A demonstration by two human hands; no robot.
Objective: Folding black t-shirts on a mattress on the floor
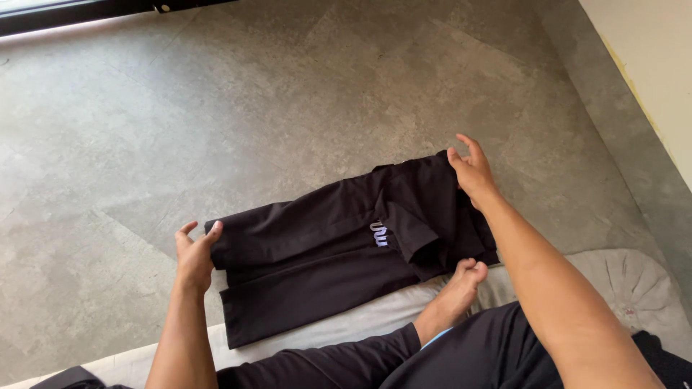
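Observation:
A black garment (324, 252) with a small pale print lies partly folded on the grey floor in front of me. My left hand (194, 253) pinches its left end between thumb and fingers. My right hand (470, 170) grips the far right corner of the cloth, fingers partly spread. The garment's near edge rests on a pale cushion (360, 320). My bare foot (455, 295) touches the cloth's near right part.
A grey stone-look floor (288, 108) spreads beyond the garment. A cream wall (649, 72) runs along the right. A dark window frame (72, 14) crosses the top left. My legs in black shorts (447, 356) lie at the bottom.

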